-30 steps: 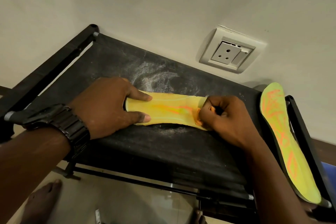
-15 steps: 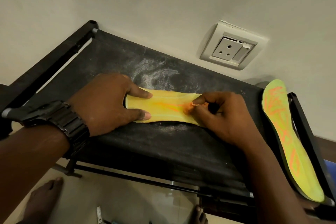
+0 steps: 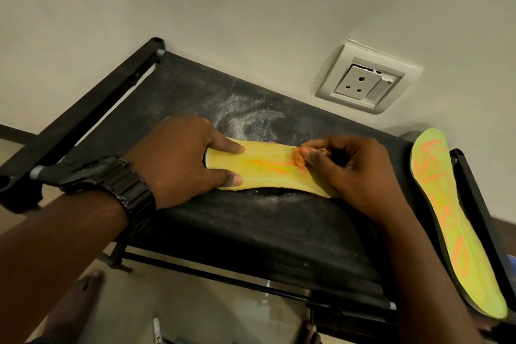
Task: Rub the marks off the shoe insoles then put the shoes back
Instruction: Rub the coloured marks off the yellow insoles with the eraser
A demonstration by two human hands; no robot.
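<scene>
Item one: insole (image 3: 268, 170), thin yellow foam, long and waisted, lying flat at the centre of the black fabric shelf (image 3: 251, 232), its length running 9 to 3 o'clock; faint orange streaks smear its middle. Your left hand (image 3: 178, 159) rests on its 9 o'clock end, grip wide, thumb and forefinger laid straight and pressing the foam down. Your right hand (image 3: 360, 173) sits over the 3 o'clock end, grip narrow, pinching a small orange-stained eraser (image 3: 298, 160) against the insole's surface. Item two: second insole (image 3: 458, 229), lime-yellow, same tapered shape, covered in orange scrawl, lying at 4 o'clock across the shelf's right end beside the black frame rail (image 3: 463, 173), apart from the first. Shelf cloth coarse, matte, dusted with white powder (image 3: 245, 120) at 12 o'clock of the held insole, with a thinner scatter along its 6 o'clock edge. Also present: dark link-band watch (image 3: 111, 184) on your left wrist; white square wall socket (image 3: 363, 84) at 2 o'clock; a bare foot (image 3: 75, 304) on the glossy floor (image 3: 209, 310) at 7 o'clock.
</scene>
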